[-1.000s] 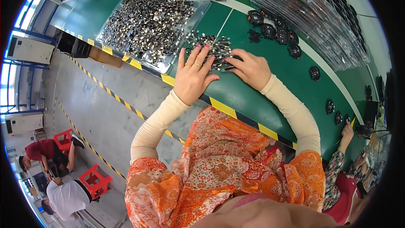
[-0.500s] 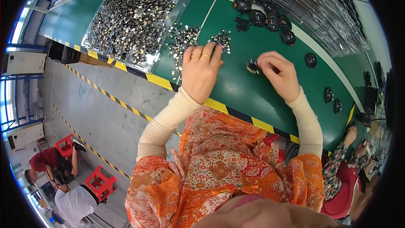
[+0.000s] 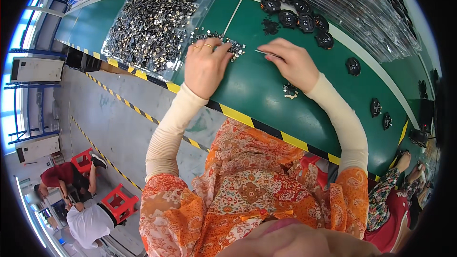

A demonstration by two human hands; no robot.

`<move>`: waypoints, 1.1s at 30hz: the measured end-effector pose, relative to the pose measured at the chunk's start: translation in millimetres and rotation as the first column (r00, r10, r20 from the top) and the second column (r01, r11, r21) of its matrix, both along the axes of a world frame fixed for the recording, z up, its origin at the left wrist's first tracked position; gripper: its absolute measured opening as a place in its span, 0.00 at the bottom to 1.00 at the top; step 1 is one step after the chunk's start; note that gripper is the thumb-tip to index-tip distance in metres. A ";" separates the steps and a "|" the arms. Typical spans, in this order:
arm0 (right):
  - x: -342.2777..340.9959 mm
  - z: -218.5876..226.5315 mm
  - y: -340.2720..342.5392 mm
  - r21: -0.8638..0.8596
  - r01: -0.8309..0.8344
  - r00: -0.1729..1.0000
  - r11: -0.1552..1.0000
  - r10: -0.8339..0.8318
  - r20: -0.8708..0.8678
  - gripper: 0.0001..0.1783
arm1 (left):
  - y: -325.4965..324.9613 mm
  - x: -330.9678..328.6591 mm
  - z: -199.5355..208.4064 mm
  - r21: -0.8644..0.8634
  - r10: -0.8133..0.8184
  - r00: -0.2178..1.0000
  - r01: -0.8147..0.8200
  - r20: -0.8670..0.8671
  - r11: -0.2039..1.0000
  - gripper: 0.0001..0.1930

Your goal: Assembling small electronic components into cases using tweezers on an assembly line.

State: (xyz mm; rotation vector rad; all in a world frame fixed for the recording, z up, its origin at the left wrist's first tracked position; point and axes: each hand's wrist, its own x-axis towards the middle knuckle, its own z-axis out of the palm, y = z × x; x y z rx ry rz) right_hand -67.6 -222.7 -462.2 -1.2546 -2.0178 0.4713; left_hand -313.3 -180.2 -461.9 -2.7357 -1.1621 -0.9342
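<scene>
My left hand [image 3: 205, 66] lies over a loose pile of small black-and-metal parts [image 3: 237, 50], fingers apart and partly touching them. Some of that pile is hidden beneath it. To its right, my right hand [image 3: 294, 63] is closed on a thin pointed metal tool [image 3: 267, 53], whose tip points left toward the pile. Whether the tip holds anything is too small to tell. A little cluster of the same kind of parts [image 3: 290, 91] sits on the green table just below my right hand.
A clear tray [image 3: 173, 75] heaped with small parts stands at the left. Several black round-cornered housings [image 3: 287, 19] lie at the back, others along the right. Plastic-wrapped trays [image 3: 342, 12] are stacked behind. Striped tape [image 3: 238, 115] marks the table's near edge. Other people sit nearby.
My right hand has moved up and left, away from the small cluster, which now shows uncovered on the table. My left hand has shifted slightly left over the pile.
</scene>
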 end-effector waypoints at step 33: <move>-10.2 -6.0 10.2 -0.202 -0.051 0.979 0.978 0.089 0.182 0.12 | -42.3 -6.9 -13.6 0.033 0.047 0.999 -0.046 -0.013 0.998 0.10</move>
